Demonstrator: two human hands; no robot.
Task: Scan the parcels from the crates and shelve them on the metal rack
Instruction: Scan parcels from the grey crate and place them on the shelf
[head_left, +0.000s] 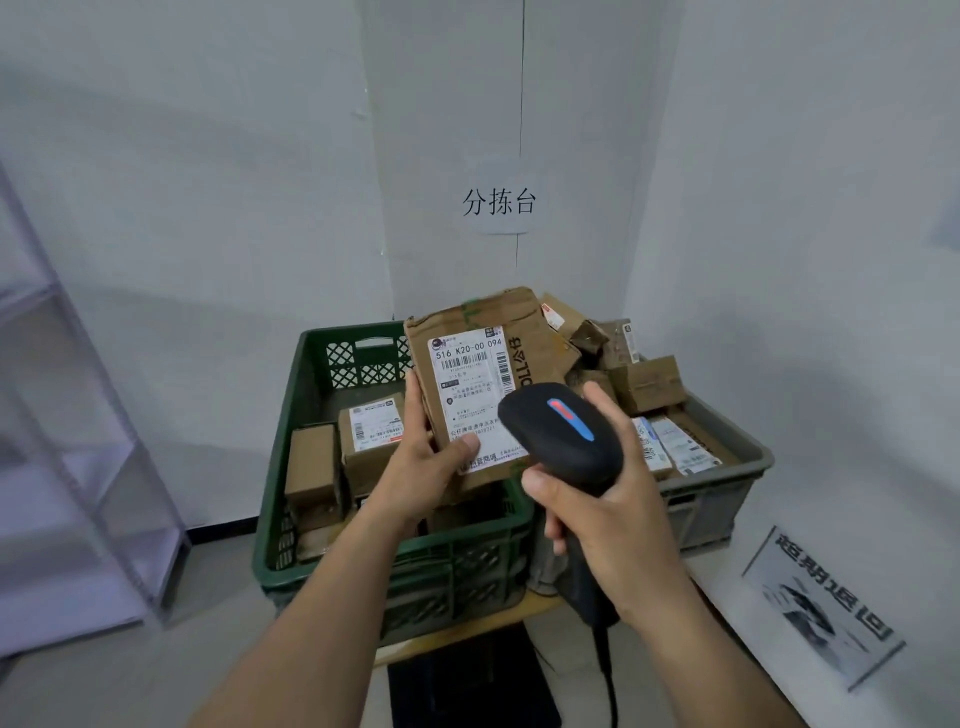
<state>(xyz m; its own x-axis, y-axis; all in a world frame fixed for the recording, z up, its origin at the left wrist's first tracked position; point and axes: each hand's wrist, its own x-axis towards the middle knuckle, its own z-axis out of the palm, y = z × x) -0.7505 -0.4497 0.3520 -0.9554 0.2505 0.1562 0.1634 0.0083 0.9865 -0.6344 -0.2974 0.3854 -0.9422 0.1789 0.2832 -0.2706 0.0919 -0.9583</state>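
Note:
My left hand grips a flat, worn cardboard parcel by its lower left edge, thumb on the white shipping label, and holds it up above the green crate. My right hand grips a black barcode scanner with a blue and red strip on its head. The scanner's head is in front of the label's lower right part. Its cable hangs down below my wrist. Two or three brown boxes lie inside the green crate.
A grey crate heaped with several cardboard parcels stands to the right of the green one, in the wall corner. The metal rack stands at the left. A printed sign leans low on the right wall. A paper label hangs above.

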